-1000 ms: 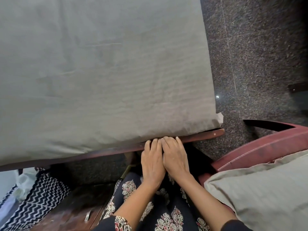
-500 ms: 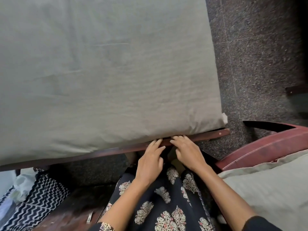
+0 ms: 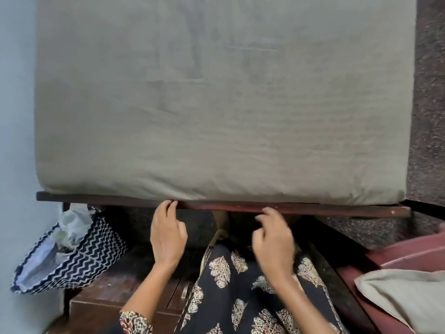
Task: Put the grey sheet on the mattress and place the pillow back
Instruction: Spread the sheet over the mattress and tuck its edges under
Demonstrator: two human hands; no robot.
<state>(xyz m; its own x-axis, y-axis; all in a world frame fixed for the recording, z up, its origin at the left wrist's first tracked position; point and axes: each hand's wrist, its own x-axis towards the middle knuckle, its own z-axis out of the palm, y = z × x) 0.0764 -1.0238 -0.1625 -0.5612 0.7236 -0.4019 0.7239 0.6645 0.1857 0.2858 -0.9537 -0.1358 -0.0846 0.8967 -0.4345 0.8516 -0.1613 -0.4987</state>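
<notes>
Pillow (image 3: 407, 298) cut off bottom right.

A single view from a wide-angle camera worn on the person's head, looking forward and steeply down. It sits close over the near end of the bed. The grey sheet (image 3: 216, 104) fills the upper two thirds, and the wooden bed rail (image 3: 313, 210) crosses the frame below it. The left hand (image 3: 168, 237) and right hand (image 3: 274, 242) reach in from the bottom edge. A pale wall (image 3: 14, 116) borders the left, speckled floor (image 3: 428, 116) the right.
</notes>
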